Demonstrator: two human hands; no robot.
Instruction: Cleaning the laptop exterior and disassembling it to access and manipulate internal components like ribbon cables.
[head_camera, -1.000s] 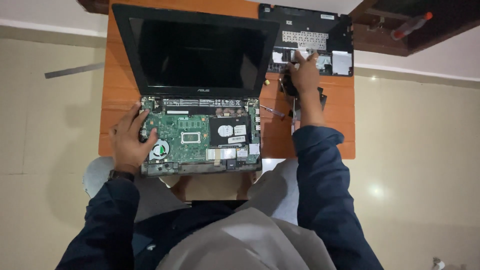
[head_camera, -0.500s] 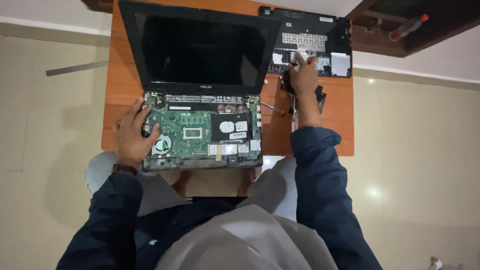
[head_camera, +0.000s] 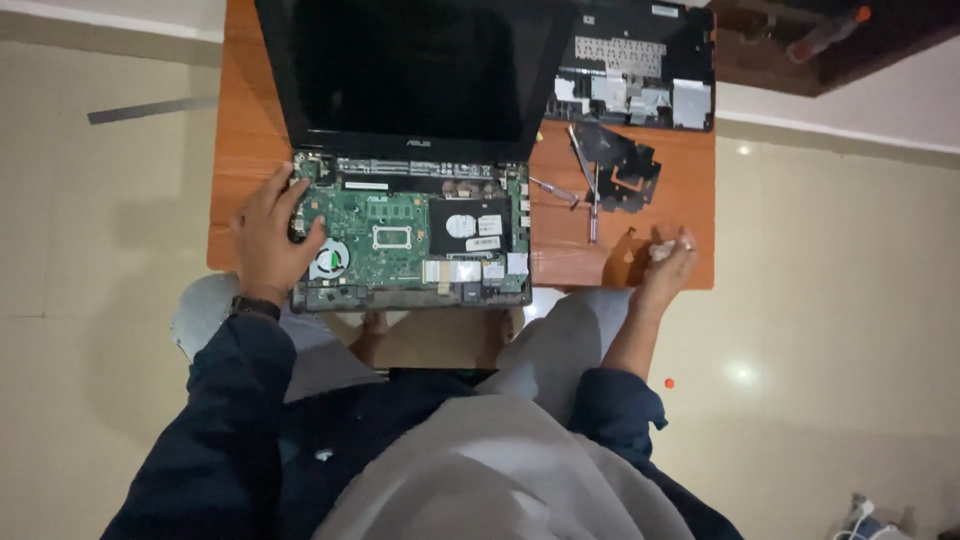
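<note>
An opened laptop (head_camera: 410, 235) lies on a small orange wooden table (head_camera: 250, 150), its cover off, showing the green circuit board, fan and drive; the black screen stands up behind. My left hand (head_camera: 268, 240) rests on the laptop's left edge beside the fan. My right hand (head_camera: 668, 262) is at the table's near right corner, fingers closed around a small whitish crumpled thing (head_camera: 662, 249); I cannot tell what it is.
The removed keyboard cover (head_camera: 640, 70) lies face down at the back right. A black bracket piece (head_camera: 622, 165) and slim metal tools (head_camera: 592, 195) lie between it and my right hand. Pale tiled floor surrounds the table. A small orange bit (head_camera: 668, 383) lies on the floor.
My right hand has come back from the keyboard cover at the back right to the table's near right corner, now with the whitish thing in it. The left hand stays on the laptop.
</note>
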